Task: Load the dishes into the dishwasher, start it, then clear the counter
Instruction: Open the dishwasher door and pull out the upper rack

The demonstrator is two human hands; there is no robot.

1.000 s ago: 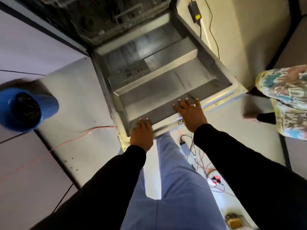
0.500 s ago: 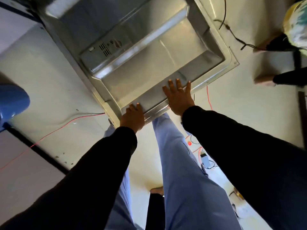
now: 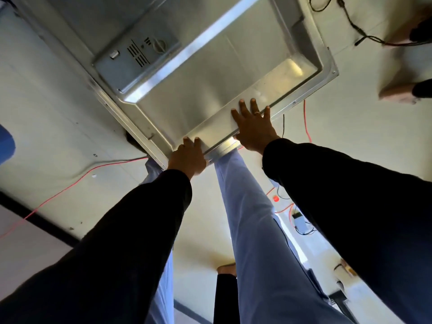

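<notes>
At the left border a blue object [image 3: 6, 141] is cut off, so it cannot be identified. A thin red cable [image 3: 70, 186] lies on the pale floor [image 3: 58, 101] and goes under the dishwasher door [image 3: 210, 73].

The door is in the upper middle of the view, above the floor and in front of the person. Its metal inner face is turned to the camera. The top border cuts off its far part, so the hinge and the racks are hidden. The door reaches away from the person. Its free edge, the nearest one, runs slanted from lower left to upper right. The inner face is dull grey steel with a bright raised ridge across it, and the detergent dispenser [image 3: 138, 56] sits in the left half.

The left hand [image 3: 187, 157] lies on the near left corner of the door. Only 2 fingertips show on the inner face. The thumb is hidden, so I cannot tell whether this hand grips the rim or only presses it. The right hand [image 3: 253, 128] is released and flat, and its straight, spread fingers press on the free edge. Both arms wear black sleeves. Light blue trousers [image 3: 257, 230] fill the space between them.

At the top right a black cable [image 3: 350, 23] lies on the floor. Another person's feet [image 3: 397, 92] are blurred and cut off by the right border.
</notes>
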